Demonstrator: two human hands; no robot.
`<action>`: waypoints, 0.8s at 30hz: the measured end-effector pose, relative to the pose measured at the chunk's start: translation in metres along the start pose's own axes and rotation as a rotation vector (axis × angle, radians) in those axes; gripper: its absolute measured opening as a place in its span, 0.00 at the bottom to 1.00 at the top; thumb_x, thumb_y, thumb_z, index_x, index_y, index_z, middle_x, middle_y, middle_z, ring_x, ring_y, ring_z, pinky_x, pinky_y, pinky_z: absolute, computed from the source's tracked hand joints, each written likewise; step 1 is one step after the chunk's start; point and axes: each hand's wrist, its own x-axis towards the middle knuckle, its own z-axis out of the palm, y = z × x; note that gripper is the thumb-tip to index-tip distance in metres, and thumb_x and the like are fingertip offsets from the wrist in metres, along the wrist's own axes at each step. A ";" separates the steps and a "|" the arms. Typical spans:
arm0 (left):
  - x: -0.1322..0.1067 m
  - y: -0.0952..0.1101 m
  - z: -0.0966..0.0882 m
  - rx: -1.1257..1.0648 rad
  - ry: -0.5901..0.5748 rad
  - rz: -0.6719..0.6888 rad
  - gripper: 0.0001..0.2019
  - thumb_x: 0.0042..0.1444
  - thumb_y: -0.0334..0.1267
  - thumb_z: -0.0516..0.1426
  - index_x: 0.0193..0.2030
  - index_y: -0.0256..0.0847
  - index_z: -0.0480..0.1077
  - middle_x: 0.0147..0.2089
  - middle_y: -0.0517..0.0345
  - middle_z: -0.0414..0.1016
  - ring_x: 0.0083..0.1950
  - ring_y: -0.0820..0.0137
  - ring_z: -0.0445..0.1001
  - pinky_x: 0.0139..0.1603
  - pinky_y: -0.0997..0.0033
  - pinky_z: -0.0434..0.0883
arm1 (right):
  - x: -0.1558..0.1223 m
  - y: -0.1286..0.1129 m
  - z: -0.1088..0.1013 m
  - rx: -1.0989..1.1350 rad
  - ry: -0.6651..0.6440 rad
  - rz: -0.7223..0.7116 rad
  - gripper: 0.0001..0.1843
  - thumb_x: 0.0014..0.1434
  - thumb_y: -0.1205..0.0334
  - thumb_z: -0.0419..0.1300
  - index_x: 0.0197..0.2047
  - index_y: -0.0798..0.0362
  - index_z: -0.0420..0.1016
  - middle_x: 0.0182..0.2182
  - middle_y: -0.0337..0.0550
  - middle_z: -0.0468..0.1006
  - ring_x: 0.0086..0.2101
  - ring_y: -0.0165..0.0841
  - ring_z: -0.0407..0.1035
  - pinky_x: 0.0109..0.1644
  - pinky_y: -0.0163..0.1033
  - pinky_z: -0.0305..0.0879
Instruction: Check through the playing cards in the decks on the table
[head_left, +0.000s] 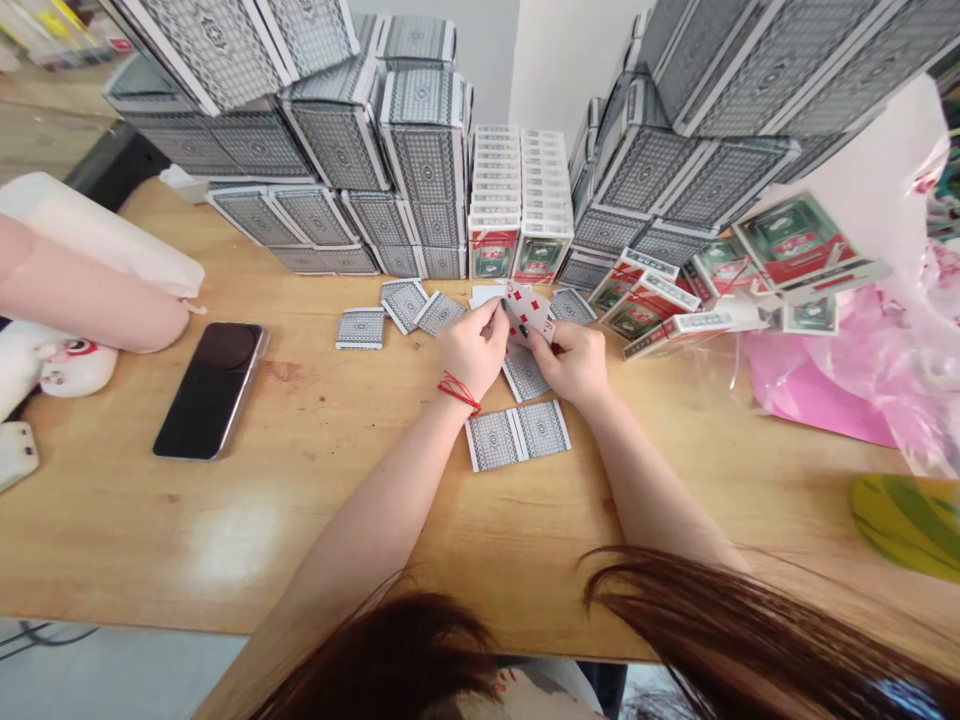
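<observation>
Between my two hands is a playing card [529, 306] with red diamonds on its face, tilted up toward me. Fingers of my left hand [474, 346], with a red string bracelet at the wrist, pinch the card's left edge. At its lower right, my right hand [571, 358] grips the same card; whether more cards lie behind it is hidden. Below the hands, a grey-patterned card [526, 374] lies back up, partly covered. Nearer me rest two joined grey-patterned pieces [518, 436]. More patterned cards [405, 304] lie left of my left hand, and another [572, 305] beyond my right.
Tall stacks of grey-patterned packs [424, 150] rise behind, left and right [660, 165]. Between them stand rows of red-green card boxes [541, 250]. Loose boxes [651, 305] and pink plastic wrap [840, 370] lie right. A phone [211, 390] lies left on the wooden table [337, 500].
</observation>
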 end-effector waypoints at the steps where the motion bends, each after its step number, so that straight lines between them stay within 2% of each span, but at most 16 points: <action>1: 0.000 -0.001 0.000 0.006 0.004 0.010 0.15 0.57 0.41 0.49 0.37 0.38 0.75 0.24 0.55 0.75 0.23 0.75 0.70 0.27 0.76 0.65 | 0.000 0.001 0.000 -0.003 -0.008 0.020 0.22 0.56 0.57 0.51 0.14 0.54 0.55 0.13 0.35 0.57 0.16 0.24 0.52 0.21 0.32 0.48; 6: -0.001 0.001 -0.001 0.006 -0.015 0.007 0.16 0.58 0.42 0.47 0.40 0.38 0.74 0.29 0.51 0.77 0.29 0.72 0.73 0.33 0.73 0.68 | -0.001 0.000 0.003 -0.029 -0.016 0.014 0.21 0.57 0.56 0.50 0.15 0.54 0.58 0.13 0.36 0.60 0.17 0.25 0.54 0.22 0.33 0.50; 10: -0.001 0.005 -0.002 -0.020 -0.009 -0.002 0.16 0.59 0.41 0.47 0.43 0.37 0.72 0.35 0.50 0.77 0.35 0.70 0.75 0.39 0.72 0.69 | -0.002 -0.004 0.005 -0.060 0.041 0.013 0.18 0.57 0.58 0.50 0.17 0.54 0.63 0.15 0.38 0.63 0.19 0.27 0.58 0.24 0.33 0.52; 17: 0.000 0.001 0.003 -0.091 -0.082 0.039 0.13 0.58 0.35 0.48 0.46 0.39 0.68 0.42 0.51 0.76 0.42 0.71 0.74 0.44 0.72 0.70 | 0.000 -0.001 0.002 -0.040 0.140 0.104 0.19 0.56 0.59 0.52 0.15 0.53 0.61 0.14 0.37 0.62 0.18 0.27 0.57 0.23 0.33 0.51; 24: 0.001 0.000 0.005 -0.144 -0.128 -0.047 0.08 0.54 0.32 0.51 0.39 0.39 0.69 0.35 0.55 0.77 0.34 0.74 0.75 0.37 0.75 0.71 | -0.002 0.002 0.004 -0.056 0.123 0.110 0.21 0.56 0.56 0.52 0.14 0.53 0.58 0.12 0.35 0.58 0.17 0.25 0.53 0.21 0.33 0.48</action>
